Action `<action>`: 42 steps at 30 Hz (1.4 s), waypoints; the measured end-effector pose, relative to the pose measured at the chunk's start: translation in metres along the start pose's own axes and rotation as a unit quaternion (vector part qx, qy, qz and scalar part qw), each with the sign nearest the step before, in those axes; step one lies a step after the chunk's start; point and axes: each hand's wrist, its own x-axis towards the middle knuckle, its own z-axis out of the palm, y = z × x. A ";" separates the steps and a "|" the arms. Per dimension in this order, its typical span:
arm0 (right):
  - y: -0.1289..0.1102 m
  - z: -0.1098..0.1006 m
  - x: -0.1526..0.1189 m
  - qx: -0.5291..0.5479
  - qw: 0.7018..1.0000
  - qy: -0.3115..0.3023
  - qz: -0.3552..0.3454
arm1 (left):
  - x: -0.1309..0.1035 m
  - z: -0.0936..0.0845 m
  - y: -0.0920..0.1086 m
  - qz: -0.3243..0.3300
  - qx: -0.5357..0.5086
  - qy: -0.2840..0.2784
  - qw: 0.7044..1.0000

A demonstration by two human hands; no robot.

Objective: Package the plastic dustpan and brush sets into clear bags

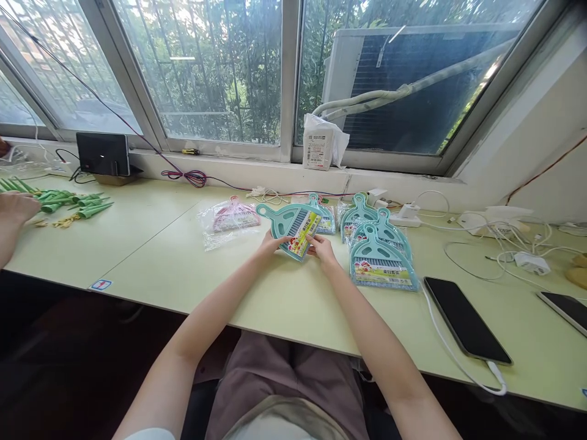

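- Teal plastic dustpan-and-brush set [293, 231]: between your hands over the pale-green tabletop [275, 302], long axis slanting—handle far-left, on your left hand's [270, 244] side.
- Both hands, left and right hand [323, 250]: partly closed, holding its lower edges.

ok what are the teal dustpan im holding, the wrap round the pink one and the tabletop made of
The held teal dustpan looks like moulded plastic, slightly glossy, judging by its even colour and raised rim. The wrap looks like thin, shiny clear film, see-through and crinkled. The tabletop seems smooth, satin laminate, going by its uniform pale face and faint sheen; painted board is possible.
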 end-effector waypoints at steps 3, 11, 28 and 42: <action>-0.001 0.001 -0.001 0.003 1.000 0.009 -0.004 | 0.002 -0.001 -0.001 -0.001 -0.002 -0.004 1.000; 0.000 0.000 0.000 -0.014 1.000 -0.009 0.001 | -0.004 0.002 0.005 -0.021 -0.001 0.015 1.000; 0.000 0.002 -0.003 0.015 0.999 0.031 -0.005 | 0.000 0.001 0.001 0.008 0.019 -0.028 0.999; 0.005 -0.001 0.003 0.044 0.997 0.055 -0.036 | -0.009 0.008 0.009 0.068 0.103 -0.038 0.992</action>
